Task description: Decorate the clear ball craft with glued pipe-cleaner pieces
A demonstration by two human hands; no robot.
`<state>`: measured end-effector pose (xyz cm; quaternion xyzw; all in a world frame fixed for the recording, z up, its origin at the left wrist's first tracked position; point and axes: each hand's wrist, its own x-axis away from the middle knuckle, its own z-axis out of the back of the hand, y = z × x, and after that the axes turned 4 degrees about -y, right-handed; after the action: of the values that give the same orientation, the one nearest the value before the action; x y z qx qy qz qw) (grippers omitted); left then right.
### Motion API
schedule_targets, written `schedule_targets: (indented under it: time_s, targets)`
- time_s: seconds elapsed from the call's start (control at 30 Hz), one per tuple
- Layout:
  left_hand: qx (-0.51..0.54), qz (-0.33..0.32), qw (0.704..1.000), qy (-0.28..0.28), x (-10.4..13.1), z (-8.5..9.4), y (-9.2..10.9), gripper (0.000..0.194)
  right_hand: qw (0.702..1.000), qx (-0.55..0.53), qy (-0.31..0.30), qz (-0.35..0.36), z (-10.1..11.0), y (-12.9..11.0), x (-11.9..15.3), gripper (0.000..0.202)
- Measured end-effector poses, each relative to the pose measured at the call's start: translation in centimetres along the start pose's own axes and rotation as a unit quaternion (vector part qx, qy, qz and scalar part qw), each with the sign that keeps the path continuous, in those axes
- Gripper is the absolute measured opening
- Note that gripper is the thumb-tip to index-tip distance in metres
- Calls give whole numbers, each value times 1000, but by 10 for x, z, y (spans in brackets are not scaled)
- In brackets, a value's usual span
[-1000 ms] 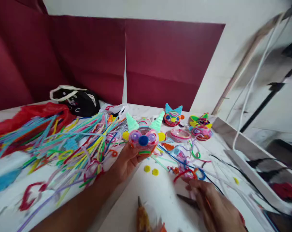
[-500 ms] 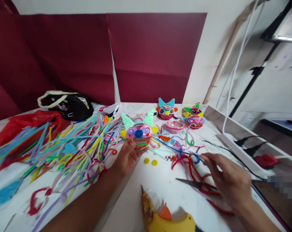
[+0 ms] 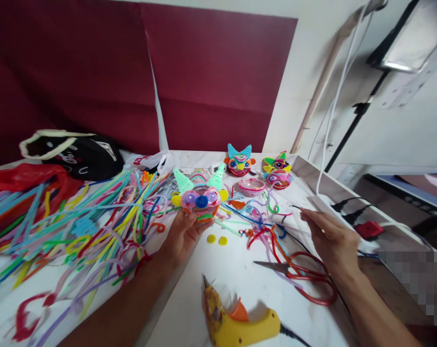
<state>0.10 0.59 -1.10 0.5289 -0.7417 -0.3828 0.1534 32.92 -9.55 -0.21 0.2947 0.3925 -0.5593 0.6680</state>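
My left hand point(image 3: 184, 236) grips the lower edge of a pipe-cleaner mask point(image 3: 201, 200) with mint ears, purple eyes and a blue nose. Off to the right, my right hand point(image 3: 330, 236) pinches a small dark thing at its fingertips, too small to name. Two yellow discs point(image 3: 217, 239) lie flat on the table below the mask. Red-handled scissors point(image 3: 301, 272) rest left of my right forearm, blades pointing left. Nearest to me is a yellow glue gun point(image 3: 240, 327) with an orange trigger.
Loose pipe cleaners point(image 3: 106, 217) cover the left side, by a red bag point(image 3: 59, 185) and a black bag point(image 3: 81, 156). Finished faces point(image 3: 240, 161) and a pink ring point(image 3: 252, 187) stand at the back. A power strip point(image 3: 348, 224) lies on the right, with cords.
My right hand has lifted up and away from the scissors and red strands, uncovering the scissors' handles. My left hand still holds the mask. The whole view has shifted slightly.
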Motion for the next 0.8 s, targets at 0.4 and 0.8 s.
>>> schedule_targets:
  time_s: [0.4, 0.8]
  targets:
    - [-15, 11, 1000, -8, 2, -6, 2, 37, 996, -17, 0, -91, -3, 12, 3, 24]
    - [-15, 3, 999, -33, 2, -7, 1, 45, 988, -48, -28, -147, 0, 7, 0, 24]
